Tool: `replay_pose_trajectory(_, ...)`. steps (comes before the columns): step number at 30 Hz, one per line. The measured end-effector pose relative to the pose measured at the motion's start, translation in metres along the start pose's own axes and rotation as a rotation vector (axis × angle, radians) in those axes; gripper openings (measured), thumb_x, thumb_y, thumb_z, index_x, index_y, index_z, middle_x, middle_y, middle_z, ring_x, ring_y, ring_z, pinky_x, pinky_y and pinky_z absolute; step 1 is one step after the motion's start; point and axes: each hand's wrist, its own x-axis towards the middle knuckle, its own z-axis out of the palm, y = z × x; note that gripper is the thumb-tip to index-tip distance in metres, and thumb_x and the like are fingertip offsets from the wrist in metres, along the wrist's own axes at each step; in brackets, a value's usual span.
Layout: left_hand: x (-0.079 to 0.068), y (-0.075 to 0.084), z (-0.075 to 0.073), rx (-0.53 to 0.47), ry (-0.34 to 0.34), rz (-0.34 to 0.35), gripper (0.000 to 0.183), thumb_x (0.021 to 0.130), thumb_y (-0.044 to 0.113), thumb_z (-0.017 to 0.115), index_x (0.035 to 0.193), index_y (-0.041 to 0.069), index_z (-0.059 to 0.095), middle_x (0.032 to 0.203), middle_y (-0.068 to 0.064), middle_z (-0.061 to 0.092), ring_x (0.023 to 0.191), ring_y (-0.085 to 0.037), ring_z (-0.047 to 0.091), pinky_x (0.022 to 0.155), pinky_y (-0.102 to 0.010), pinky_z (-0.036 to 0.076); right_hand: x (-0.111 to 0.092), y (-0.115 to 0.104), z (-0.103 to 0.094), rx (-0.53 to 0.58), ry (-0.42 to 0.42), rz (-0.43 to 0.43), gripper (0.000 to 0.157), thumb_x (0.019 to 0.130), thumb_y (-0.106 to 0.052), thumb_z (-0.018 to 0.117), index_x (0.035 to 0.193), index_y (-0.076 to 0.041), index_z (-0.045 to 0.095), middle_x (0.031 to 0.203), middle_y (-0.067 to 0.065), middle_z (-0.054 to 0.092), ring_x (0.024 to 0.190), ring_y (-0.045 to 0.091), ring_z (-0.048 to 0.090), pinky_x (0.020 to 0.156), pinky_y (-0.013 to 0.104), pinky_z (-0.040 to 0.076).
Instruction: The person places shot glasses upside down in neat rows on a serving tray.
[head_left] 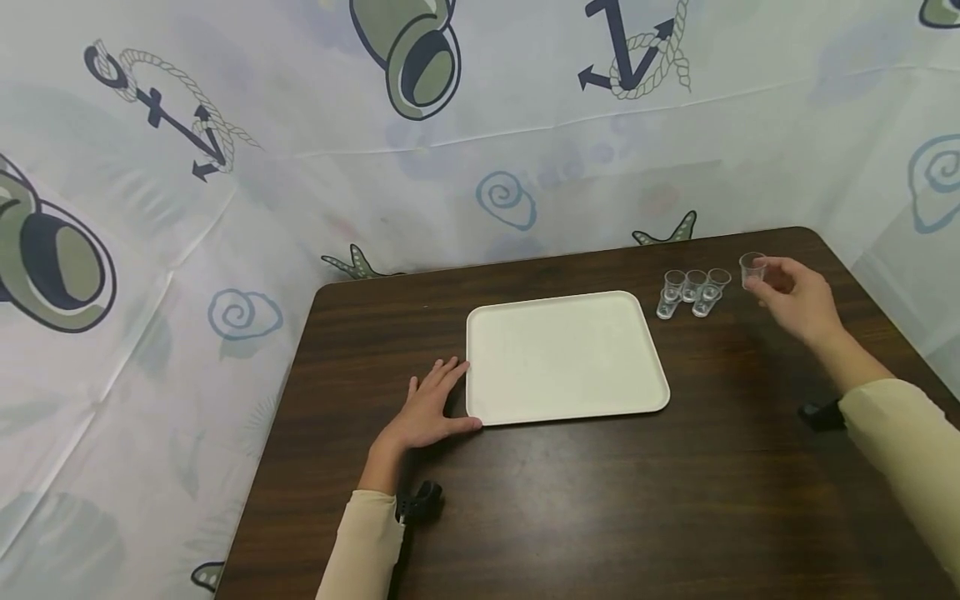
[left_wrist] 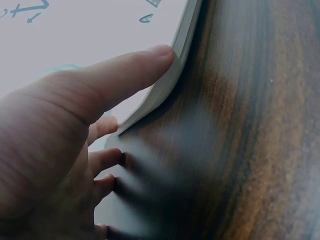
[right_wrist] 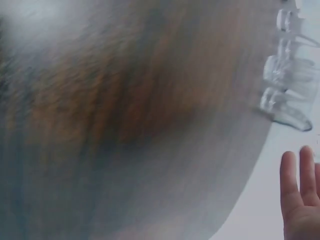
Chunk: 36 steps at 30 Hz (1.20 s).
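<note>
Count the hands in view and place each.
2. The left hand is at the left edge of the white tray; the right hand, beside the clustered clear cups, holds another cup.

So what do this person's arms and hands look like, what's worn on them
The left sleeve and right sleeve are plain pale cream. A black device sits by the left one, another dark device by the right. The left hand and right hand wear no gloves.

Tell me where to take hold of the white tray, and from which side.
Probably grip the tray by its two short edges, coming from left and right: it lies flat and shallow, its rim slightly raised, and the left hand touches its left end.
</note>
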Motion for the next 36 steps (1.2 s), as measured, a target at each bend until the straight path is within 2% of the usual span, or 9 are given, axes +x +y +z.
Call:
replay_pose_trajectory(4, 0.000, 0.000, 0.000, -0.005, 0.001, 0.005, 0.099, 0.080, 0.058, 0.073, 0.158, 0.021, 0.025, 0.162, -0.010, 0.019, 0.149, -0.033, 0.009, 0.109, -0.069, 0.001, 0.003, -0.014, 0.003, -0.018, 0.049, -0.075, 0.050, 0.097, -0.030, 0.062, 0.135, 0.001, 0.054, 0.120, 0.023, 0.055, 0.092, 0.016, 0.060, 0.067, 0.011, 0.038)
replay_pose_trajectory(7, 0.000, -0.001, 0.001, 0.001, 0.007, 0.008, 0.099, 0.080, 0.059, 0.073, 0.158, 0.021, 0.025, 0.162, -0.010, 0.020, 0.149, -0.033, 0.010, 0.109, -0.069, 0.002, 0.003, -0.029, 0.009, -0.033, 0.077, -0.153, 0.045, 0.096, -0.022, 0.065, 0.134, 0.001, 0.056, 0.121, 0.023, 0.056, 0.100, 0.033, 0.056, 0.069, 0.013, 0.034)
replay_pose_trajectory(11, 0.001, -0.002, 0.002, 0.007, 0.011, 0.010, 0.099, 0.080, 0.060, 0.072, 0.158, 0.021, 0.024, 0.162, -0.009, 0.020, 0.149, -0.033, 0.009, 0.109, -0.069, 0.002, 0.003, -0.049, 0.017, -0.047, 0.077, -0.255, 0.040, 0.093, -0.014, 0.069, 0.131, -0.001, 0.059, 0.115, 0.020, 0.061, 0.095, 0.016, 0.053, 0.069, 0.008, 0.034)
replay_pose_trajectory(14, 0.001, -0.004, 0.004, 0.007, 0.012, 0.011, 0.099, 0.080, 0.061, 0.071, 0.158, 0.022, 0.024, 0.162, -0.009, 0.020, 0.149, -0.033, 0.009, 0.109, -0.069, 0.001, 0.003, -0.063, 0.023, -0.091, 0.041, -0.333, 0.038, 0.093, -0.010, 0.068, 0.130, -0.002, 0.061, 0.117, 0.017, 0.062, 0.088, 0.012, 0.052, 0.067, 0.012, 0.038)
replay_pose_trajectory(16, 0.002, -0.004, 0.004, 0.005, 0.013, 0.011, 0.099, 0.081, 0.061, 0.071, 0.158, 0.022, 0.023, 0.162, -0.009, 0.019, 0.149, -0.033, 0.009, 0.109, -0.069, 0.001, 0.004, -0.070, 0.028, -0.134, 0.002, -0.380, 0.037, 0.094, -0.008, 0.067, 0.130, -0.003, 0.061, 0.119, 0.016, 0.061, 0.082, 0.017, 0.051, 0.066, 0.023, 0.040)
replay_pose_trajectory(21, 0.002, -0.005, 0.005, -0.002, 0.011, 0.006, 0.099, 0.081, 0.061, 0.071, 0.158, 0.022, 0.023, 0.162, -0.008, 0.018, 0.149, -0.032, 0.007, 0.109, -0.069, 0.000, 0.008, -0.082, 0.043, -0.267, -0.093, -0.489, 0.036, 0.092, -0.005, 0.067, 0.128, -0.005, 0.062, 0.120, 0.016, 0.058, 0.097, 0.032, 0.051, 0.069, 0.046, 0.043)
replay_pose_trajectory(23, 0.002, -0.005, 0.006, -0.003, 0.007, 0.003, 0.099, 0.081, 0.062, 0.071, 0.158, 0.023, 0.023, 0.162, -0.008, 0.018, 0.149, -0.032, 0.007, 0.109, -0.069, 0.000, 0.009, -0.085, 0.049, -0.324, -0.105, -0.556, 0.036, 0.090, -0.002, 0.069, 0.125, -0.004, 0.064, 0.118, 0.016, 0.058, 0.106, 0.035, 0.049, 0.072, 0.048, 0.045)
replay_pose_trajectory(29, 0.001, -0.003, 0.005, -0.004, 0.004, 0.001, 0.099, 0.081, 0.061, 0.071, 0.158, 0.022, 0.023, 0.162, -0.008, 0.018, 0.149, -0.032, 0.007, 0.109, -0.069, 0.000, 0.014, -0.089, 0.071, -0.478, -0.087, -0.771, 0.035, 0.084, 0.002, 0.072, 0.119, -0.001, 0.067, 0.112, 0.016, 0.060, 0.099, 0.035, 0.052, 0.071, 0.046, 0.046)
replay_pose_trajectory(36, 0.002, -0.002, 0.004, -0.001, 0.009, 0.008, 0.099, 0.081, 0.061, 0.071, 0.158, 0.022, 0.023, 0.162, -0.009, 0.019, 0.149, -0.033, 0.008, 0.109, -0.069, 0.000, 0.017, -0.088, 0.095, -0.617, -0.104, -0.901, 0.035, 0.082, 0.011, 0.068, 0.114, -0.002, 0.070, 0.110, 0.016, 0.059, 0.099, 0.035, 0.053, 0.068, 0.045, 0.044)
